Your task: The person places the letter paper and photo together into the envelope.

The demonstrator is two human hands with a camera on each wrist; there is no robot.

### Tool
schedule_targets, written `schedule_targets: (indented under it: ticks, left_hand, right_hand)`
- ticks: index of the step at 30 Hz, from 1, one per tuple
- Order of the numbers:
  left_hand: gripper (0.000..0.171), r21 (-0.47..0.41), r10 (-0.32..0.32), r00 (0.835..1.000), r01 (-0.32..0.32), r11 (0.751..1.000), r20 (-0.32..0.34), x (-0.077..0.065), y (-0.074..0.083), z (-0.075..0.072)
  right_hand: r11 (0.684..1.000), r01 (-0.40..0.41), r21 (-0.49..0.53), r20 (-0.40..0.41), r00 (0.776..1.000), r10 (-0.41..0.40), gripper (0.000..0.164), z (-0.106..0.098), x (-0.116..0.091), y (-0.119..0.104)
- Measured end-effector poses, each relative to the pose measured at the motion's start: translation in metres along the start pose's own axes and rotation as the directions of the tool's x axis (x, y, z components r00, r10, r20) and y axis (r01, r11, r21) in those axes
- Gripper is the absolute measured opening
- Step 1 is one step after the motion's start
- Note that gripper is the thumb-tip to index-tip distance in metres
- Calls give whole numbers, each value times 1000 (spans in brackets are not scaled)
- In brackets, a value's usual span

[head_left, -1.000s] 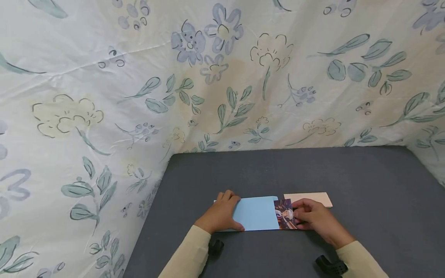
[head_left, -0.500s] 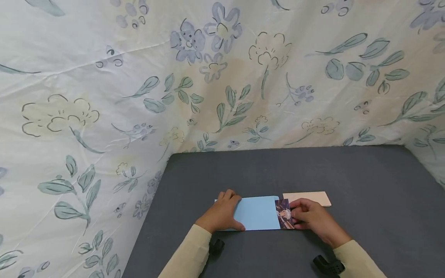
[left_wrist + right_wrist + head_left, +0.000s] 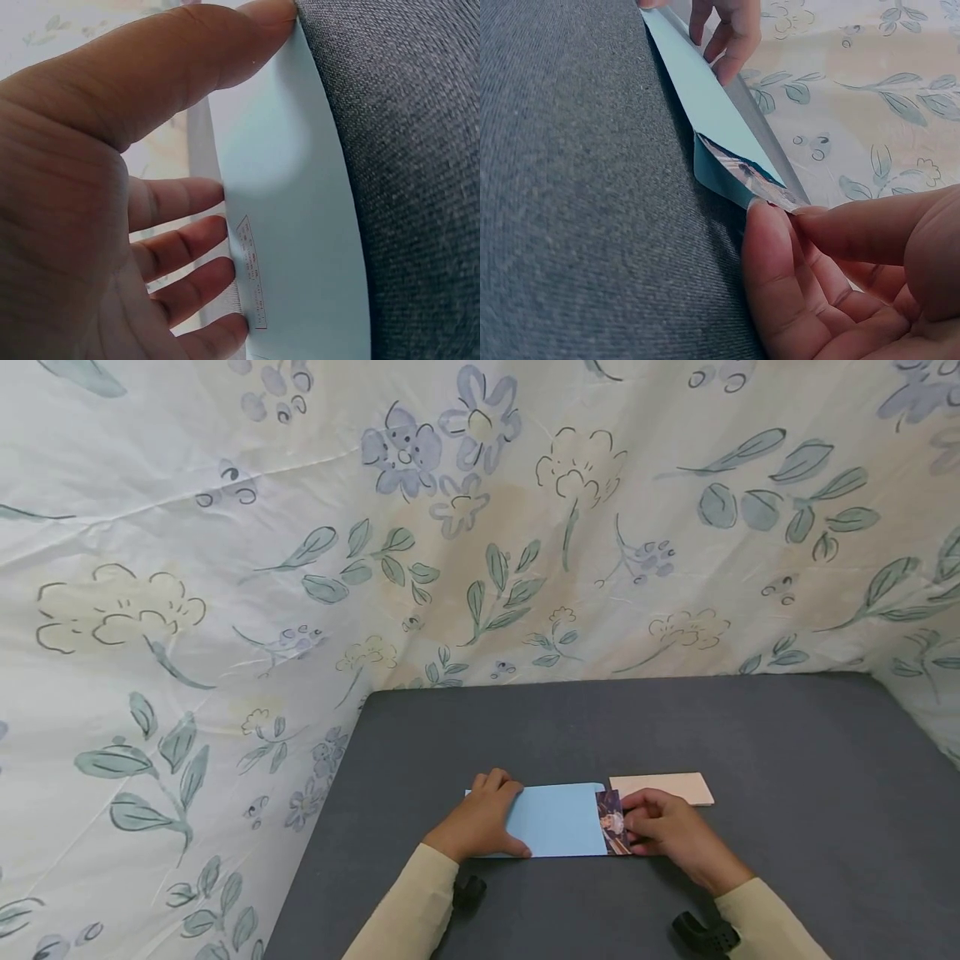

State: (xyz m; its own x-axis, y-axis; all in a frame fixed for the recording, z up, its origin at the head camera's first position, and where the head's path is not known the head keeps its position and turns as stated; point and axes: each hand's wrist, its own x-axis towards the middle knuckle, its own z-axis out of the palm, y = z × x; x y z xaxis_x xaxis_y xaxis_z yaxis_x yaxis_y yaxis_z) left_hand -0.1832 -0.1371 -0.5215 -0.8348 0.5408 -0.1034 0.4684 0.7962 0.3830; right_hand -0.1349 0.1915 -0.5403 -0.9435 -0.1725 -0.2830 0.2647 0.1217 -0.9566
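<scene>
A light blue envelope [image 3: 557, 821] lies on the dark grey tabletop, its open end to the right. A glossy picture card [image 3: 612, 828] is partly inside that end, with a strip of its dark colourful print showing. My left hand [image 3: 483, 818] holds the envelope across its width. Its thumb is on the near edge and its fingertips on the far edge, beside small red print [image 3: 253, 274]. My right hand [image 3: 669, 828] pinches the card's outer end between thumb and finger. In the right wrist view, the envelope's mouth [image 3: 724, 176] bulges apart around the card.
A flat pale peach envelope-like piece [image 3: 667, 785] lies just behind my right hand, which partly covers it. Flower-patterned cloth [image 3: 480, 568] hangs behind and to the left of the grey tabletop [image 3: 600, 727].
My right hand has moved slightly left with the picture card, and less of the card shows outside the envelope. The left hand stays on the envelope in nearly the same place.
</scene>
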Motion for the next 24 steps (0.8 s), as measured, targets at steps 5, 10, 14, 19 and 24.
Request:
schedule_targets:
  ticks: [5,10,14,19,24]
  left_hand:
    - [97,-3,-4,1000,4,1000,3,0,0,0]
    - [97,-4,-4,1000,4,1000,0,1,0,0]
    - [96,-5,-16,1000,16,1000,-10,4,4,1]
    - [96,-17,-30,999,30,999,-16,7,8,2]
    - [97,-21,-45,999,45,999,-14,11,12,2]
  right_hand:
    - [1000,3,7,0,1000,-3,24,2,1,1]
    - [1000,15,14,13,1000,-15,24,2,3,1]
    - [1000,20,9,25,999,-20,23,-2,7,-1]
    - [1000,22,9,46,999,-23,25,-5,12,-2]
    - [1000,19,16,60,998,-20,26,-9,17,-2]
